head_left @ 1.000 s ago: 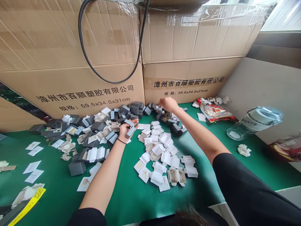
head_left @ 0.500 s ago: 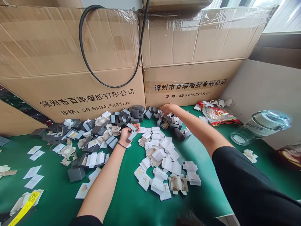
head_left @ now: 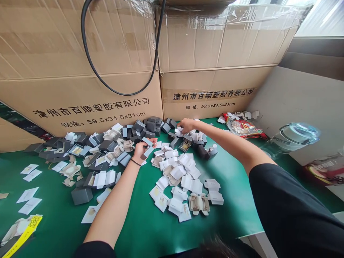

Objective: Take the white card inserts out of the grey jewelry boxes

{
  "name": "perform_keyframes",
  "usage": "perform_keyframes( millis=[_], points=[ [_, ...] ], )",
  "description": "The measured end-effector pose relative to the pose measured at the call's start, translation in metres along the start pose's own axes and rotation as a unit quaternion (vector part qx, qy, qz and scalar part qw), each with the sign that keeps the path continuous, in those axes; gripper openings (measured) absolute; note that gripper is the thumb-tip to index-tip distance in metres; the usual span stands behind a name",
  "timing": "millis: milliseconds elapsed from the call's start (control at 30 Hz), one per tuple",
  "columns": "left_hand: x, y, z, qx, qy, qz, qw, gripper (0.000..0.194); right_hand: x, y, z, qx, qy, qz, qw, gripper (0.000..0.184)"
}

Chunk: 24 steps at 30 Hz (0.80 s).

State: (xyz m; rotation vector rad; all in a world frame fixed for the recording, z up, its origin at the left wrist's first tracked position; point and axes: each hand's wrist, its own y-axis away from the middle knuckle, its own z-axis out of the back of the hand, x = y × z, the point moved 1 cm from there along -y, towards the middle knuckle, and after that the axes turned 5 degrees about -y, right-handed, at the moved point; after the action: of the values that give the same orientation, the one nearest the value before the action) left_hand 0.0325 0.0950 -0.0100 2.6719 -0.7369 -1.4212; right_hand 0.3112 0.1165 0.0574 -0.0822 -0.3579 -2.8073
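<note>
Grey box (head_left: 147, 153), small and lying open, sits in my left hand (head_left: 139, 149), just above the table (head_left: 139, 218), between the dark boxes (head_left: 107, 145) on the left and the white folded cards (head_left: 177, 172) on the right. Palm up, left hand cupped under it, fingers partly bent. Should be light; walls look stiff, probably rigid board, so little give expected. Best hold: opposite long sides, thumb against fingers, clear of the open middle. Corners could dent if squeezed hard. Finish looks matte, so slipping seems a low risk, though resting loosely on a palm it could tip.

Right hand (head_left: 187, 125) is palm down over the far pile, fingers bent down at the white inserts (head_left: 179, 132); fingertips too small to read, can't tell if they pinch one. Inserts look like thin folded card, creased, crushable; take by a flat edge, light pinch.

Materials: dark boxes blocky, straight-edged, smooth charcoal and blue-grey faces, some open. One open box (head_left: 185, 146) near my right hand shows gold-coloured detail inside. White cards flat-panelled, bent along folds, overlapping. Beige holder (head_left: 199, 204) has rounded cutouts and tabs, pulpy look, likely soft. Table surface smooth green with sheen. Cartons behind: brown corrugated (head_left: 120, 87), glossy tape near the top. Bottle (head_left: 291, 139) at right: clear, rounded, hard-looking.
</note>
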Motion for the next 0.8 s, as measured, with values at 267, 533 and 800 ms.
perform_keyframes(
  millis=[267,533,800],
  points=[
    [-0.001,0.001,-0.003,-0.007,0.001,0.0,1.0,0.011,0.041,0.049,0.039,-0.051,-0.289,0.164,0.942,0.04],
    [-0.002,0.005,-0.005,-0.008,0.002,0.002,1.0,0.011,0.033,0.063,0.039,0.016,-0.204,0.125,0.971,0.054],
    [-0.003,0.004,-0.006,-0.013,0.002,0.007,1.0,0.013,0.005,0.051,-0.014,0.06,-0.02,-0.101,0.993,0.054]
  ],
)
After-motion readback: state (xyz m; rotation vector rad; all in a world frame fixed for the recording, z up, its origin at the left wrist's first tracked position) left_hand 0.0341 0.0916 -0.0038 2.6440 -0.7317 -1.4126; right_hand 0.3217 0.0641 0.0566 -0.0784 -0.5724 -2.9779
